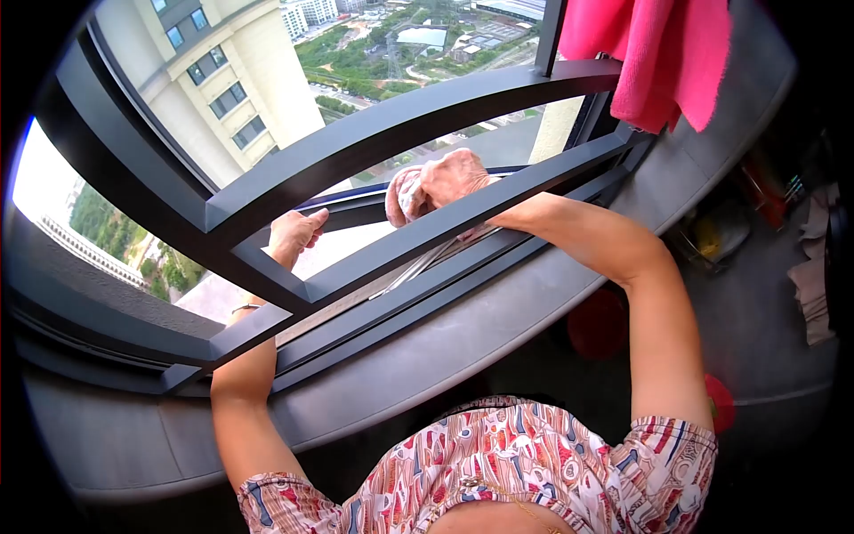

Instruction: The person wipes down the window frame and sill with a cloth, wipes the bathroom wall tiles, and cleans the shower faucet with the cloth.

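My right hand (457,178) reaches over the lower grey rail and grips a pinkish, crumpled cloth (406,196), bunched on its left side near the window's dark inner frame (365,212). My left hand (298,236) is passed through the grey railing (391,245), its wrist behind the lower bar. Its fingers are loosely bent and partly apart, with one pointing toward the end of the dark frame. Nothing shows in that hand; whether its fingertips touch the frame I cannot tell.
A bright pink towel (654,58) hangs over the railing at the upper right. The grey curved sill (427,369) runs between my body and the window tracks. Beyond the opening is a tall building (240,89), with ground far below. A red round object (597,322) stands under the sill.
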The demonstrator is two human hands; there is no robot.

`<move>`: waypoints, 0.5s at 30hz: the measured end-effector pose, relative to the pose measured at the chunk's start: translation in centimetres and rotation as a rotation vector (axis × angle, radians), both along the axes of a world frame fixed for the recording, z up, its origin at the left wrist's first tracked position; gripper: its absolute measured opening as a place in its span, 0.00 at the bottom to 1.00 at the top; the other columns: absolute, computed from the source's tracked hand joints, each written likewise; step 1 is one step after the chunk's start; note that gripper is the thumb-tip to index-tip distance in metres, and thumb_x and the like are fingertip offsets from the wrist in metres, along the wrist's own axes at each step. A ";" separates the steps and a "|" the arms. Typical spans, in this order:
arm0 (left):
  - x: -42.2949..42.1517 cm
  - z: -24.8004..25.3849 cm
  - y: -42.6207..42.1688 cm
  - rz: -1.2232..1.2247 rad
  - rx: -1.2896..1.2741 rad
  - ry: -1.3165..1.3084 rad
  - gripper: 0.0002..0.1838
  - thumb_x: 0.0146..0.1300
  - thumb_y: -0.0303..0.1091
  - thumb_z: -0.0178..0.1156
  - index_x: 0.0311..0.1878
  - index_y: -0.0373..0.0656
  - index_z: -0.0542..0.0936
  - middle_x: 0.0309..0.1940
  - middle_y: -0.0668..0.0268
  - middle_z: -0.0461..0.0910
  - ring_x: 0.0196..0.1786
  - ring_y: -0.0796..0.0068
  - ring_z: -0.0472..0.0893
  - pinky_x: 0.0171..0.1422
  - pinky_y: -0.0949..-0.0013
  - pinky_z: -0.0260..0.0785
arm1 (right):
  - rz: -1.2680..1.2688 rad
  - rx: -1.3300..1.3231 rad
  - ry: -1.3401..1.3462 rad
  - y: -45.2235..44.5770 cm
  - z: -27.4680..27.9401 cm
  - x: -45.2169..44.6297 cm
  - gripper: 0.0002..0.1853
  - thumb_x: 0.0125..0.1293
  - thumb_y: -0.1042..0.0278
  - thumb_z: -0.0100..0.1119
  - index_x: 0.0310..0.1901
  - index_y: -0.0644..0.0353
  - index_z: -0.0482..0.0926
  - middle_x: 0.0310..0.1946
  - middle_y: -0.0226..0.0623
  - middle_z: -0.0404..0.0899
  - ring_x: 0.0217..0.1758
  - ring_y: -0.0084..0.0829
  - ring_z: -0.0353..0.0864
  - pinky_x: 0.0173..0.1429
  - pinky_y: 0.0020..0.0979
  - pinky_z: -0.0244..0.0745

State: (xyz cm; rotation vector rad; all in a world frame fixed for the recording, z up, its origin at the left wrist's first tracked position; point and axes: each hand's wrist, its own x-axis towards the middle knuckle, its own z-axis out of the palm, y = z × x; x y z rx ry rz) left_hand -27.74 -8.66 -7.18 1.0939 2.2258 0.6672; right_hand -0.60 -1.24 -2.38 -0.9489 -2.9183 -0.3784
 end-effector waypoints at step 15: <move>-0.8 -0.6 0.0 -0.026 -0.021 -0.027 0.25 0.61 0.55 0.60 0.26 0.39 0.83 0.24 0.63 0.82 0.27 0.73 0.80 0.32 0.69 0.68 | 0.134 0.242 0.161 0.3 -1.6 -3.2 0.08 0.52 0.68 0.59 0.31 0.63 0.80 0.26 0.43 0.82 0.30 0.38 0.85 0.28 0.35 0.79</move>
